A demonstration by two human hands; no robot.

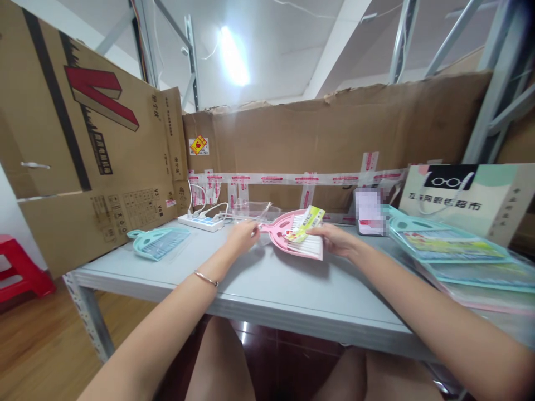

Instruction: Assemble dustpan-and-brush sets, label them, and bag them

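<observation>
A pink dustpan (277,236) with a white-bristled brush (307,245) nested in it is held just above the table. Across the brush lies a yellow-green paper label (310,224). My left hand (244,236) is closed at the handle end on the left; its fingertips are partly hidden. On the other side, my right hand (336,239) pinches the set's right edge by the label. Clear plastic wrapping (261,210) shows behind the left hand and the handle.
A wrapped mint-green dustpan set (156,243) lies at the left. Stacked dustpan sets (455,248) are at the right, by a paper bag (468,195). A phone (371,211) stands against the cardboard (271,139) at the back. A power strip (201,223) with white cables sits behind.
</observation>
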